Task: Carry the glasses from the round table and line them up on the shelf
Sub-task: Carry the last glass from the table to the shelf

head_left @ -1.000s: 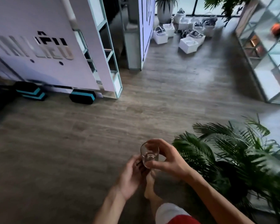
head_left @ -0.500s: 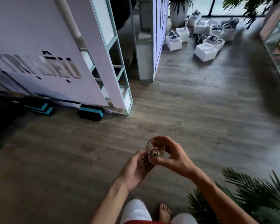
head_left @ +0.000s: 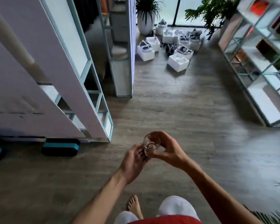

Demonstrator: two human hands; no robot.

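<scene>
The glass (head_left: pixel 151 145) gripped in the right hand (head_left: pixel 168 151) is clear and smooth, with glossy glints on its rim and thick base. Beneath it the floor (head_left: pixel 168 110) is wood-grain planking, grey-brown and matt. Left of the left hand (head_left: pixel 133 160) lies a black block (head_left: pixel 60 147) with a teal stripe, matt like foam. Above it the pale panel (head_left: pixel 31 78) is smooth and matt. Far ahead of the hands the white boxes (head_left: pixel 178 62) look like matt card, and the white pot (head_left: pixel 145 21) is smooth. Well off to the right, the shelf (head_left: pixel 257 78) has a thin painted frame, seemingly metal, and smooth white boards. Below the hands, the white trousers (head_left: pixel 176 207) are soft cloth.
</scene>
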